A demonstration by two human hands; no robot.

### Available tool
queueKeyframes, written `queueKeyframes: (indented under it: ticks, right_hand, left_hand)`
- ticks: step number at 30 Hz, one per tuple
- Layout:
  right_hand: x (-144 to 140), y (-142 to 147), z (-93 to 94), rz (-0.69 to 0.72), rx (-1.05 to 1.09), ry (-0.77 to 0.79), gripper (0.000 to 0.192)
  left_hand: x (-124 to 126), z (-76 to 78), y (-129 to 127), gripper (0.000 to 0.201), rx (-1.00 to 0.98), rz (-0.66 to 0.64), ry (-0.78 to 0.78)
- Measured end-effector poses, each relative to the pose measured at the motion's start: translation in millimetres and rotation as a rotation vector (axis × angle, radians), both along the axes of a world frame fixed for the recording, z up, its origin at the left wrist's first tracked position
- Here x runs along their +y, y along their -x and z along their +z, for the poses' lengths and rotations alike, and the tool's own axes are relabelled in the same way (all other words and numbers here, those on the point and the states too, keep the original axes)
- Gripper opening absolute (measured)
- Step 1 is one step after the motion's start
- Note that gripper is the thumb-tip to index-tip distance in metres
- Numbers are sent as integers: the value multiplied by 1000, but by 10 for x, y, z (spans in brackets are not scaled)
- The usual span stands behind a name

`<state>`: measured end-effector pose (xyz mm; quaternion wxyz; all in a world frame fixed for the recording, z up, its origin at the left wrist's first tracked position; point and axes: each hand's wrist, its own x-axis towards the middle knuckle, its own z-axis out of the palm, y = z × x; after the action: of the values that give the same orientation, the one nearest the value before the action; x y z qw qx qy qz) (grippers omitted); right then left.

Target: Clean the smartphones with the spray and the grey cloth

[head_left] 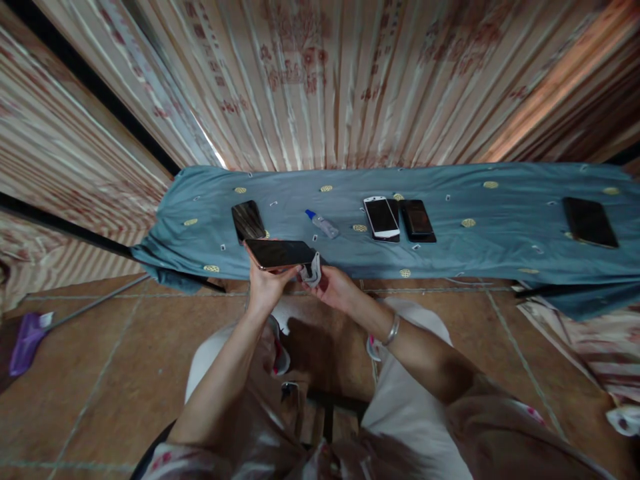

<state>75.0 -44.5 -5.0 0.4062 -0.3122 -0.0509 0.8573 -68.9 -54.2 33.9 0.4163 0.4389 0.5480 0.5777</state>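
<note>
The phone (280,253) lies flat, screen up, in the left hand (265,283), whose grip closes under its near edge, just in front of the table (450,260). The right hand (333,287) pinches a small grey cloth (313,269) against the phone's right end. Behind on the table lie a dark phone (248,220), a small bottle (323,224), a white phone (381,217) and two more black phones (417,220).

Bare forearms, a silver bangle (393,329) on the right wrist, pale trousers (410,400), floral-patterned top.
</note>
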Motion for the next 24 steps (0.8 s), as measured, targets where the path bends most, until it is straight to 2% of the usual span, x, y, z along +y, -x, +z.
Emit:
queueKeyframes:
  ticks: [4,7,12,18,22,24]
  right_hand:
    - [41,-97,-12,-21,2,56,27]
    - [52,-156,1,-16,0,58,27]
    - [75,-221,5,-21,-39,39,27]
    - [101,-212,-36,-18,-132,-51,20]
    - [118,-183,-31,-85,-279,-123,20]
    - [117,-193,-18,-126,-343,-220,18]
  left_hand:
    - [3,37,32,65,26,14,-16]
    - [7,-1,42,62,-100,15,-27]
    - [-7,-36,20,54,-315,-65,56]
    - [-22,4,69,42,-461,-101,119]
    - [-28,13,86,39,-548,-170,172]
    - [-25,11,79,39,-566,-195,191]
